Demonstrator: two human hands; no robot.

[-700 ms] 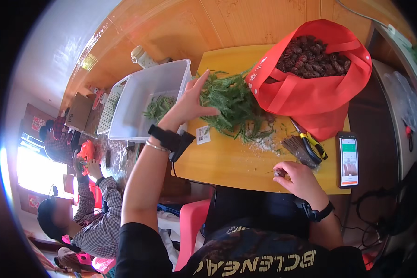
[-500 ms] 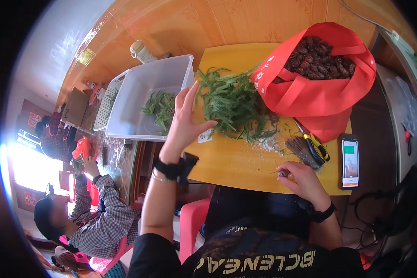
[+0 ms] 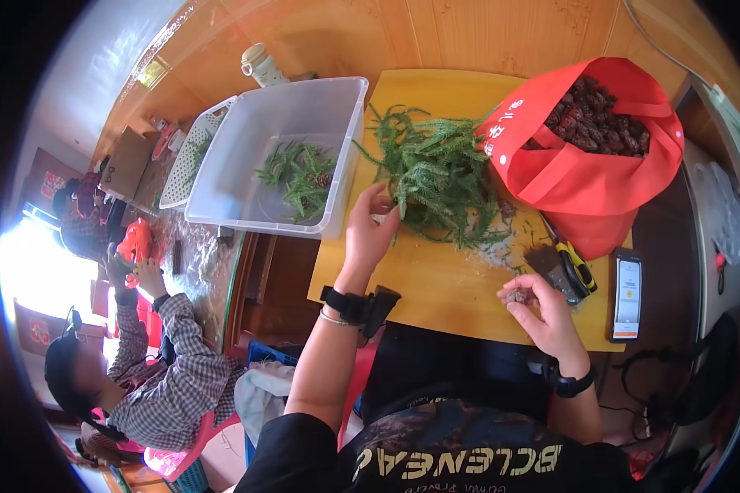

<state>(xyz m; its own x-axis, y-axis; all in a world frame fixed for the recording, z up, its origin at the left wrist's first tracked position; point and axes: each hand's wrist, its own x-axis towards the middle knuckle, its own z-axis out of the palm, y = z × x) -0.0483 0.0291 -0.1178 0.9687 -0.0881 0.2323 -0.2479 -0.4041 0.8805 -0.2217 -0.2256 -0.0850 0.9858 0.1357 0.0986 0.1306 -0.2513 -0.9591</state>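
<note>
At twelve o'clock of the left hand (image 3: pixel 368 234), sprigs (image 3: pixel 436 177) touch its loosely open fingers; the right hand (image 3: pixel 543 308) pinches a small cone (image 3: pixel 516 294).

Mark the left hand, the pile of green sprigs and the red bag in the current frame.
left hand (image 3: pixel 370 234), head view, on the back of the hand.
pile of green sprigs (image 3: pixel 436 177), head view, on the middle of the heap.
red bag (image 3: pixel 580 177), head view, on its front cloth wall.
</note>
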